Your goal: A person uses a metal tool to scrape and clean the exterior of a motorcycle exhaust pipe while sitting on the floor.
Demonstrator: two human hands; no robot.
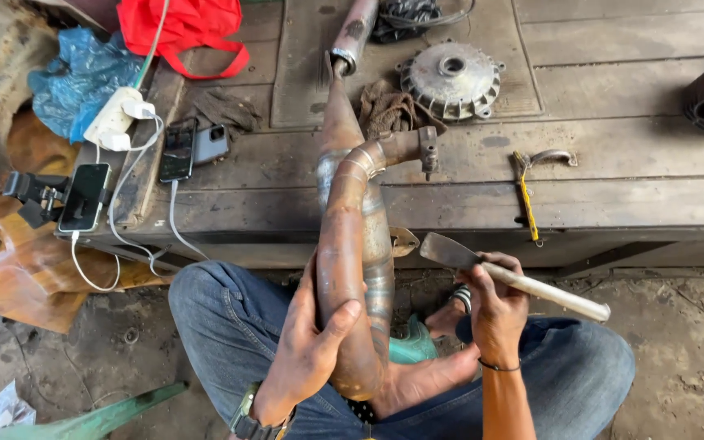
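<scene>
While gripped, exhaust pipe (358, 269) stands upright, flange (427, 150) rightward.

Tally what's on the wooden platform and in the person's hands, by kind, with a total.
Phones: 3 (one in a holder, two lying flat)
Exhaust pipes: 1, left hand around it
Flat-bladed scrapers: 1, held in the right hand
Round metal hub covers: 1
Power strips: 1
Red bags: 1
Total: 8
</scene>
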